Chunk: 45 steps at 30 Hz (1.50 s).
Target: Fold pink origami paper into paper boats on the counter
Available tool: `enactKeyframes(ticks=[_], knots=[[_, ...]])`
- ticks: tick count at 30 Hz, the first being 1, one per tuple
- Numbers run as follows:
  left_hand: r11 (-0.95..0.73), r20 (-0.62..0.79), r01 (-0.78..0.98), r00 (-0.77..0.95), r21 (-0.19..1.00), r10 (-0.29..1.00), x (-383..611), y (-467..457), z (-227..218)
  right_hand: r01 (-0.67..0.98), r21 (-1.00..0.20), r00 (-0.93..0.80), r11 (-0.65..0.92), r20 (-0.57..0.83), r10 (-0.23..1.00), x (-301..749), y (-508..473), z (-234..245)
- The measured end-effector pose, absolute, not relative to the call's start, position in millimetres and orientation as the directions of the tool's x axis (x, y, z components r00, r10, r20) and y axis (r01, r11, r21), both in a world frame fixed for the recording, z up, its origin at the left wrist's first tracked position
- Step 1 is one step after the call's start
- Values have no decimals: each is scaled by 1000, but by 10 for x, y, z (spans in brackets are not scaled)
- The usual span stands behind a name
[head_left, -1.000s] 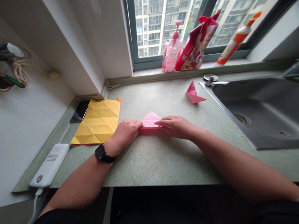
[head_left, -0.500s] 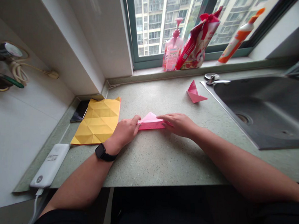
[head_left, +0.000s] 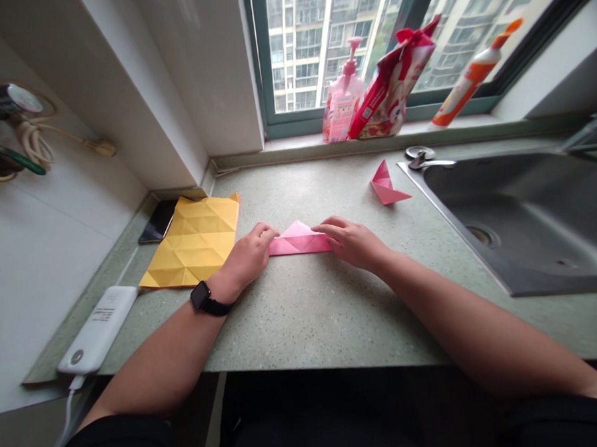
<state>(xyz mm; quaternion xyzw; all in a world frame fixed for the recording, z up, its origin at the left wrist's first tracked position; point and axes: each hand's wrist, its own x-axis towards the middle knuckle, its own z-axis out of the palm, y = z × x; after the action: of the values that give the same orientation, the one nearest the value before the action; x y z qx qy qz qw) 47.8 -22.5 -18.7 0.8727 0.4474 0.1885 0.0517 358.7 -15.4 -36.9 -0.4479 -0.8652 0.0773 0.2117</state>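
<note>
On the speckled countertop (head_left: 304, 323) lies a piece of pink folded paper (head_left: 300, 244), with a lighter triangular peak at the back and a darker strip along the front. My left hand (head_left: 253, 252) pinches its left end, a black watch on that wrist. At the right end, my right hand (head_left: 354, 239) grips the paper between thumb and fingers. Farther back and to the right rests a small pink origami boat (head_left: 388, 184). A creased yellow paper sheet (head_left: 194, 241) is spread to the left of my left hand.
A white power bank (head_left: 98, 327) with a cable lies at the left edge, and a dark phone (head_left: 157, 222) is partly under the yellow sheet. The sink (head_left: 529, 225) occupies the right side. A pump bottle (head_left: 342, 108), a red bag (head_left: 394, 88) and an orange-white bottle (head_left: 464, 88) line the sill.
The front strip of the pink paper now shows more of its face and looks lighter. Both hands have shifted slightly at its ends, still gripping it.
</note>
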Motion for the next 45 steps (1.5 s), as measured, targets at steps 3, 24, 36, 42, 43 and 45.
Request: enactKeyframes(ticks=[3,24,36,42,43,45], knots=[[-576,250,789,526,215,813,486,-230,-174,749,-308,-511,587,294,808,3576,-146,-366],[-768,286,636,724,75,627,717,-427,-220,778,-241,-525,580,257,811,3541,-121,-380],[-756,237,600,720,260,653,786,-435,-289,774,-40,-584,632,341,737,3472,-230,-318],[-739,211,630,709,238,673,794,-441,-282,693,-107,-675,713,252,693,3420,-259,-364],[-736,202,635,708,234,676,792,-437,-282,690,-112,-678,715,245,693,3418,-259,-367],[-730,184,645,708,226,682,791,-429,-282,692,-117,-678,713,236,697,3415,-262,-362]])
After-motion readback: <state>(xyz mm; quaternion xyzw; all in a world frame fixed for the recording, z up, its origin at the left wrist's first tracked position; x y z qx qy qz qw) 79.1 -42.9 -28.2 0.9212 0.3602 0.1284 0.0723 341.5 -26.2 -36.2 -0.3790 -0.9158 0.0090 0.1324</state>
